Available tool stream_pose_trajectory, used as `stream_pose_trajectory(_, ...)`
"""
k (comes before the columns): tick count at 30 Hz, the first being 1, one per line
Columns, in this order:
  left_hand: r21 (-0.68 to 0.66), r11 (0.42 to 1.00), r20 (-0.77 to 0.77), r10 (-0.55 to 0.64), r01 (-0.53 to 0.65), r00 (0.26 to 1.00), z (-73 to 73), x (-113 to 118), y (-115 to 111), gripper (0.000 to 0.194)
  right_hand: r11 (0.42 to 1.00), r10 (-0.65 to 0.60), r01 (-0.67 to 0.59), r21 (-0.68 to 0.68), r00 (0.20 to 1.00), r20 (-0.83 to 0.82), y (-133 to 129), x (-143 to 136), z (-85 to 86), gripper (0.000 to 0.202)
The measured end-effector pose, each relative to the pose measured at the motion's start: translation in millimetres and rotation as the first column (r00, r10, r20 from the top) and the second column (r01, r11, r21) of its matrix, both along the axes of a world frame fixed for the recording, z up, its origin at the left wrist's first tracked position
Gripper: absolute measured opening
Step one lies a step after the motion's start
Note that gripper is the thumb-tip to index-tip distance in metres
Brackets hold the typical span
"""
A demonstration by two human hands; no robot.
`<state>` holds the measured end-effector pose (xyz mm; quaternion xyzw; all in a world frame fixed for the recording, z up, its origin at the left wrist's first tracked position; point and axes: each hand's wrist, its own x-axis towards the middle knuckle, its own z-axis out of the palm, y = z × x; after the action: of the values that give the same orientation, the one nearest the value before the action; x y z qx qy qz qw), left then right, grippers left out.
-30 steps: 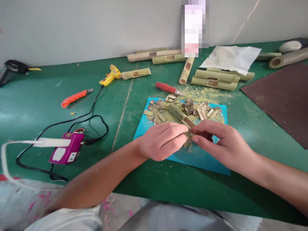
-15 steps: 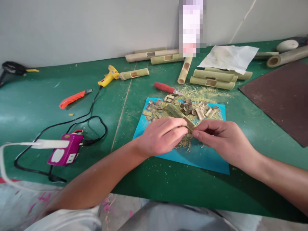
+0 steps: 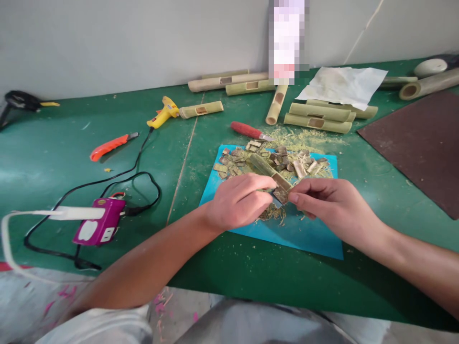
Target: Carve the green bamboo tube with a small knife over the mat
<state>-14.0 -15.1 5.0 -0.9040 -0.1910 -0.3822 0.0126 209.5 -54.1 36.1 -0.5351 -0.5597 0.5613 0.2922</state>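
A short green bamboo tube with a cut-out slants over the blue sheet. My left hand is closed at the tube's near side, with its fingers curled and partly hidden. At the tube's lower right end, my right hand pinches with thumb and fingers. A small dark bamboo chip shows between the two hands, close to the right thumb; what supports it is unclear. Behind the tube lie several loose bamboo chips, and fine shavings lie below the hands.
Beyond the sheet lies a red-handled carving knife. Several notched bamboo tubes rest farther back, some under white paper. To the left are an orange utility knife, a yellow glue gun and a purple power adapter. A brown board lies right.
My left fingers have shifted slightly left, away from my right hand. The dark chip between the hands shows more now. The slanted tube has stayed nearly in place.
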Motion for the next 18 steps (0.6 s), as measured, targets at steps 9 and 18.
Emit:
stream_pose_trajectory(9, -0.399, 0.913, 0.179, -0.015, 0.086, 0.984, 8.5, 10, -4, 0.016, 0.984, -0.047, 0.02, 0.178, 0.988, 0.149, -1, -1, 3.3, 0.022)
stream_pose_trajectory(18, -0.873, 0.445, 0.318, 0.215, 0.197, 0.924, 13.3, 16, -6, 0.014, 0.999, 0.01, -0.014, -0.043, 0.996, -0.092, 3, 4, 0.5, 0.028)
